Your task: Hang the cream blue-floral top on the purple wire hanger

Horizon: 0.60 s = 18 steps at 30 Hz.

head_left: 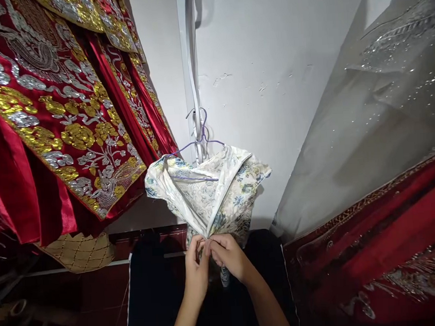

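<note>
A cream floral garment (219, 192) hangs on a purple wire hanger (201, 137) against the white wall. Both my hands meet at the front of it, low down where the two edges come together. My left hand (196, 273) has its fingers closed, pinching the fabric edge. Pressed right beside it, my right hand (227, 256) is closed on the same spot. What sits between the fingertips is too small to make out beyond the cloth.
Red robes with gold and silver embroidery (54, 118) hang at the left. A grey sequinned garment (375, 111) and another red embroidered one (383, 256) hang at the right. A dark cloth (155, 293) lies below my arms.
</note>
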Tool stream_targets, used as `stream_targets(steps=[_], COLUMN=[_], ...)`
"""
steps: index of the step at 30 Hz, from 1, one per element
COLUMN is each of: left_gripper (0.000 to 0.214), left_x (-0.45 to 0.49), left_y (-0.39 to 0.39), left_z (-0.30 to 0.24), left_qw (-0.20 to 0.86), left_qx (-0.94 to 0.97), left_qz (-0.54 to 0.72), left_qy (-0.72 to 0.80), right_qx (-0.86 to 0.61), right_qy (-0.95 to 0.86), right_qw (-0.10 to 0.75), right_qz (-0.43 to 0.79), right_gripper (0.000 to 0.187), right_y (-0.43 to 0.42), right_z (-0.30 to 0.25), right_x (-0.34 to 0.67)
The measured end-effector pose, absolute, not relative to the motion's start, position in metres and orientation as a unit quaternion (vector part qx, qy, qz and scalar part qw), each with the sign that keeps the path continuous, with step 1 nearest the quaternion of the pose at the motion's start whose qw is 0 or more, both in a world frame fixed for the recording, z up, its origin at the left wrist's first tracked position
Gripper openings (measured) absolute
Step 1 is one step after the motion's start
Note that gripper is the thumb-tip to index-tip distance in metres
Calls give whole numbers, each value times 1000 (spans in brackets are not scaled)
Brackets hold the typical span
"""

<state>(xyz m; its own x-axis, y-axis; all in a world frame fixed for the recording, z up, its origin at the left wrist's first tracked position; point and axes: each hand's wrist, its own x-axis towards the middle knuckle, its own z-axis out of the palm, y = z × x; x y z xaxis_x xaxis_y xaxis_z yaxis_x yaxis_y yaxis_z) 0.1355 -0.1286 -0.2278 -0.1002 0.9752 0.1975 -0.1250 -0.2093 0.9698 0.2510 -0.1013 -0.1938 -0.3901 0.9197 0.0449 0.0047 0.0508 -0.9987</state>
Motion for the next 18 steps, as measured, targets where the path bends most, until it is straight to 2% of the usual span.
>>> stream_targets(steps=[6,10,15,18], left_gripper=[25,24,23,23], left_x=[137,136,130,123], left_y=[-121,-126,-138,-138], left_z=[-214,-221,-221,-216], left_qw=[419,364,313,290], left_qx=[516,565,624,669], left_qz=[598,559,504,473], left_qy=[447,486,509,495], right_qx=[-393,-416,-330,-265], right_qy=[-529,-473,-472,-477], right_qw=[476,505,569,615], right_qz=[583,590,587,570], right_gripper=[34,30,30,22], right_y=[-109,-91,-41,-24], right_z=[-181,-161,-85,-39], right_x=[244,248,266,267])
